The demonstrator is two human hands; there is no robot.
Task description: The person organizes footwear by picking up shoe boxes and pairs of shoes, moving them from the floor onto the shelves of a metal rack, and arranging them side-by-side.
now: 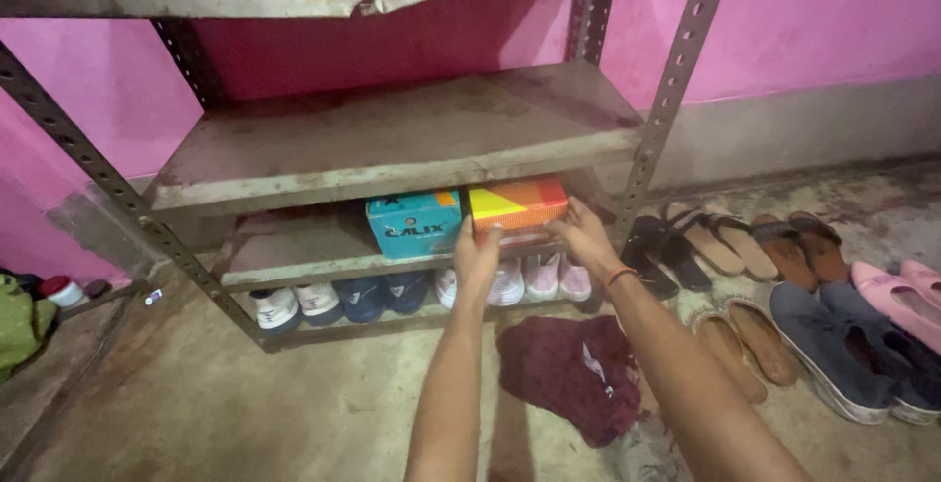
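Metal slotted-angle rack (392, 139) against a pink wall (814, 21), shelves worn and stained. On the lower shelf (294, 247), an orange and yellow shoebox (517, 205) just beside a teal shoebox (414, 224), the two touching or nearly so. Left hand (476, 254) pressed to the orange box's near left end, right hand (585, 232) spread on its right end, both clamped on it from opposite sides. Probably light and stiff cardboard, liable to dent under a hard squeeze; best held by the two ends, as here. Tight under the shelf above, with the rack's upright post (655, 119) close on the right. Below, a row of sneakers (412, 291). On the floor, sandals and slippers (774, 247) to the right, a maroon cloth (573, 374) under the arms.
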